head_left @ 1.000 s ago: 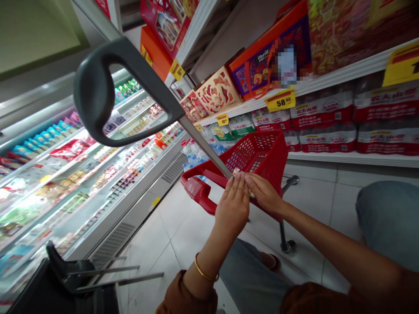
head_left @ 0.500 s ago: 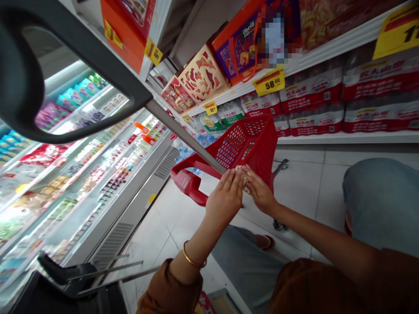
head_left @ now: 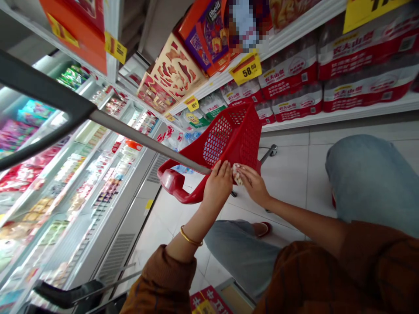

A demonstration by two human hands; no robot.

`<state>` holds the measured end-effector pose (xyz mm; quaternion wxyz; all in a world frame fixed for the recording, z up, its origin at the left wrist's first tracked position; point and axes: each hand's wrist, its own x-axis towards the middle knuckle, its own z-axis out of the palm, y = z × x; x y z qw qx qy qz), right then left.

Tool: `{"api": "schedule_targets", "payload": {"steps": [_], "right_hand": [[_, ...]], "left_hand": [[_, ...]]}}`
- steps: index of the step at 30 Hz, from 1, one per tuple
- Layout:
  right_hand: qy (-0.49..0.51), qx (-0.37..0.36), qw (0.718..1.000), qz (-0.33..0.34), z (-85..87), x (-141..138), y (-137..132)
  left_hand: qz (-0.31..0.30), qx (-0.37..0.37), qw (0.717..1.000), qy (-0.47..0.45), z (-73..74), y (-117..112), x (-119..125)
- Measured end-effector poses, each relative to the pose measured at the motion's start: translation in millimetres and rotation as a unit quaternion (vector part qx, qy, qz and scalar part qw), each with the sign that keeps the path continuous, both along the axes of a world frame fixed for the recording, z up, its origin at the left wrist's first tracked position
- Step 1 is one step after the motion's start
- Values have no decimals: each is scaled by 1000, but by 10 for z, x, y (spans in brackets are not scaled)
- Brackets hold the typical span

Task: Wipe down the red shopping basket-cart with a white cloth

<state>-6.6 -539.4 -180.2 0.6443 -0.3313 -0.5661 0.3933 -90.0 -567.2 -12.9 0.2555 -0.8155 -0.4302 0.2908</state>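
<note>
A small pale crumpled packet [head_left: 237, 174] sits between the hands, just in front of a red plastic mesh-sided shopping basket [head_left: 229, 139]; the right hand [head_left: 253, 185] has its fingers pressed together, tips on the packet as if pinching it, though the exact grip is partly hidden; the left hand [head_left: 218, 185], a thin gold bangle [head_left: 190, 237] at its wrist, holds its fingers [head_left: 225, 168] close together and upright, just beside the packet; compared with a moment ago, that hand has eased off, so the packet now lies mainly with the right fingertips; a long grey metal handle [head_left: 140, 141] crosses above the basket; left of the basket stands a brightly lit refrigerated display case [head_left: 98, 174]; right of it, a white shelf [head_left: 340, 115] holds red-labelled shrink-wrapped water bottle packs [head_left: 291, 80]; a denim-clad knee [head_left: 369, 183] lies below and right of the basket.
</note>
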Motion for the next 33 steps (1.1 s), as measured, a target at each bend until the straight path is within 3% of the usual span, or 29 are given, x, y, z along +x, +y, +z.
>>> {"api": "schedule_targets", "payload": {"steps": [4,7,12,21,33], "right_hand": [[45,-32,998,-34,195,-90,153],[59,-37,997,-16,208,-225,170],[29,-4,998,56,33,-372,103],[-103,130,977,133,-273,-202,354],[-144,99,974,143,-419,-191,426]], "left_hand": [[-17,-23,999,22,-60,146,-57],[-47,-35,998,33,-73,193,-133],[-64,-40,996,42,-75,248,-202],[-58,-52,996,47,-74,370,-155],[-47,-63,996,30,-73,472,-152]]}}
